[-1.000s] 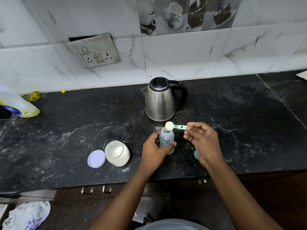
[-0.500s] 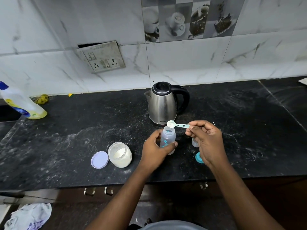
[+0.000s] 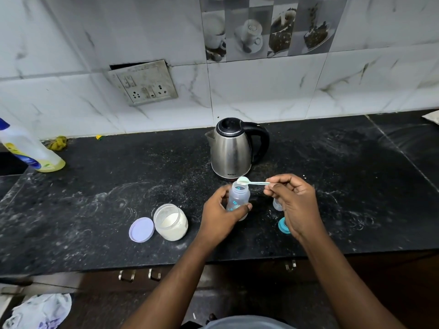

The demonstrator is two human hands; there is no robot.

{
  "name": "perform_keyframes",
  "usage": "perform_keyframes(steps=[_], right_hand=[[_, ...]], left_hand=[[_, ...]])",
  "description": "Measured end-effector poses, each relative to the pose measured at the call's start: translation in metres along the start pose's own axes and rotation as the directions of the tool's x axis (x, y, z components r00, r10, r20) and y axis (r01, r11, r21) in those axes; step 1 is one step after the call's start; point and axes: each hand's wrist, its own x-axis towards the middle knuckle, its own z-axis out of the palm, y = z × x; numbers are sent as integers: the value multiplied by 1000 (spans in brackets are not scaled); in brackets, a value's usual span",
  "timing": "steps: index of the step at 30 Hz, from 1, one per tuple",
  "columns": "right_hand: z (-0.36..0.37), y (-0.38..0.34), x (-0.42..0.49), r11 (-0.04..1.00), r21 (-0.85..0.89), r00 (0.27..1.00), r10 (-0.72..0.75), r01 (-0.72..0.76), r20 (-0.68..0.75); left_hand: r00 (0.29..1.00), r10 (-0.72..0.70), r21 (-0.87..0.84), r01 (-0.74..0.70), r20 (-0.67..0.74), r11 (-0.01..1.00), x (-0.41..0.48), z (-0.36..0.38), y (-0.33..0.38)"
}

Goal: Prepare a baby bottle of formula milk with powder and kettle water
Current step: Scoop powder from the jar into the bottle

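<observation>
1. on the dark stone counter (image 3: 95,210), just in front of the steel kettle (image 3: 231,148), stands the open baby bottle (image 3: 237,198). the left hand (image 3: 221,217) has its fingers and thumb wrapped around the bottle's body, closed on it.
2. the right hand (image 3: 294,205) pinches the handle of a pale scoop (image 3: 247,181) between thumb and fingertips, closed on it, with the scoop's bowl over the far rim of the bottle's mouth.
3. to the left sit the powder jar (image 3: 171,222), open, and its lilac lid (image 3: 141,229) touching or just beside it.
4. likely risk: the bottle's mouth is narrow and the scoop's bowl looks nearly as wide, so a fast tip or an off-centre bowl would send powder down the outside and onto the counter, leaving the dose short.
5. a second risk: pressing the scoop on the rim could tilt the light bottle if the left hand's hold loosens.
6. the kettle is close behind; a backward reach of the right hand could knock it.
7. hard to make out: how much powder sits in the scoop, and whether any is already in the bottle.
8. the teal ring (image 3: 283,225) and a clear piece (image 3: 277,204) are partly covered by the right hand, so i cannot tell them fully; they may be the bottle's collar and teat.
</observation>
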Motion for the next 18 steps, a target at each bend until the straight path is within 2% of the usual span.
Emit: perform_keyframes(steps=[18], right_hand=[[3,-2,-4,994,-110,1000,-18,18,-5]], left_hand=[[1000,5,-14,-4,18,1000,3,0,-7]])
